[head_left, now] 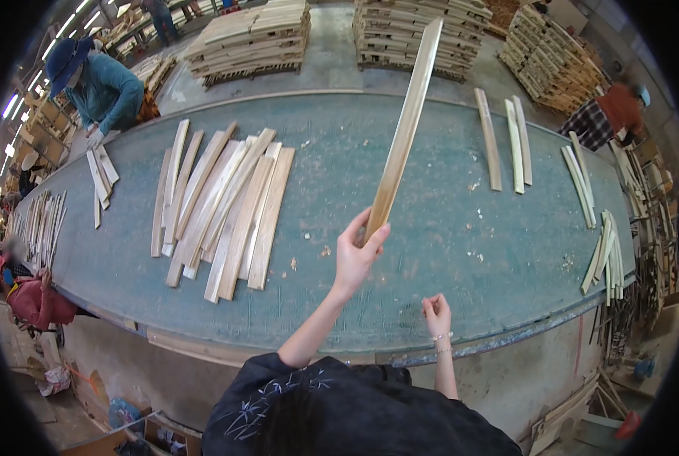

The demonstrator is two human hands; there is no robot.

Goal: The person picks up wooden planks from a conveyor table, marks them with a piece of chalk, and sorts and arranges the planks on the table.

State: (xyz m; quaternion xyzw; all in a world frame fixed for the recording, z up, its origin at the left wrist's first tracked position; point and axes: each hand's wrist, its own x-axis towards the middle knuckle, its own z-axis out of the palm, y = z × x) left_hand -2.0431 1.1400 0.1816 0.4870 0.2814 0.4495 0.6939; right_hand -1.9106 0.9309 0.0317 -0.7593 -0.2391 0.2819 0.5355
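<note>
My left hand [357, 254] is closed around the lower end of a long wooden slat [408, 125], which is raised at a tilt above the green tabletop [339, 197]. Low over the table's near edge, my right hand [437, 310] has its fingers curled together. Whatever they may hold is too small or hidden to make out. Left of my left hand, a spread pile of wooden slats [225, 201] lies on the table. Three separate slats [516, 148] rest farther back on the right.
More slats [609, 254] lie at the table's right end, and others [39, 224] at its left end. Wood chips [472, 186] dot the surface. One person [108, 87] works at the far left, another [613, 114] at the right. Stacked lumber [248, 38] stands behind the table.
</note>
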